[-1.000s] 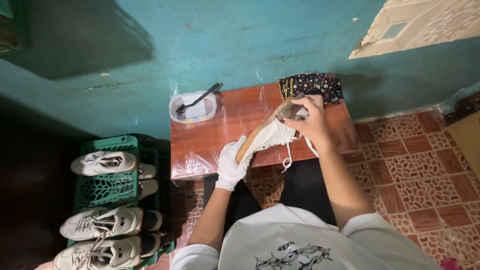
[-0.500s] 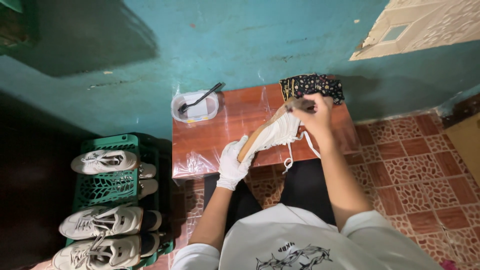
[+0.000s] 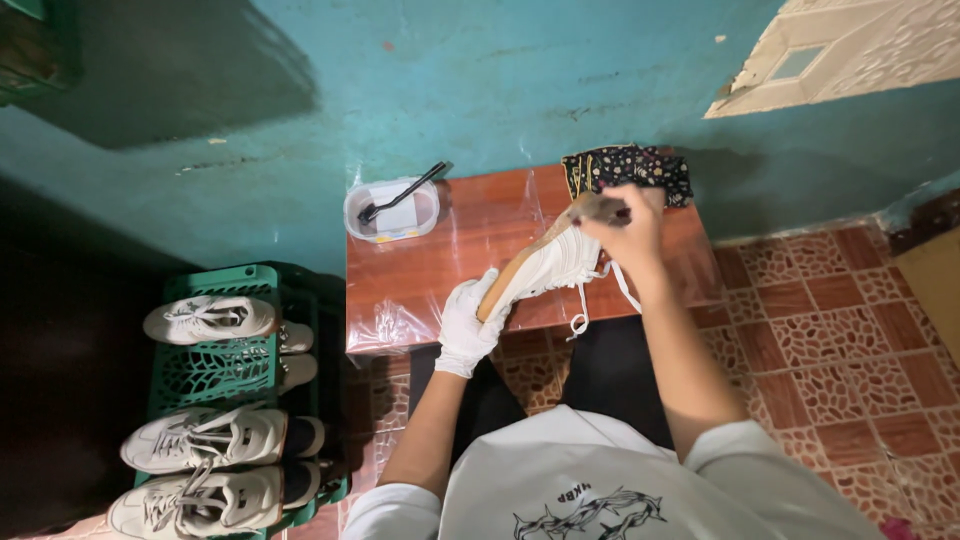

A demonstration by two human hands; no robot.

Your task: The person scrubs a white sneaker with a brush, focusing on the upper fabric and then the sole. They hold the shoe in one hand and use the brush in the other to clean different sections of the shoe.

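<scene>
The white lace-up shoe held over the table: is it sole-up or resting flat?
Tilted, tan sole upward; white shoe held off table, laces dangling.

Right hand shifted slightly up and right along the toe end of the white shoe, brush now nearer the patterned cloth. Shoe tilted a bit steeper. Gloved left hand barely lowered at heel.
</scene>
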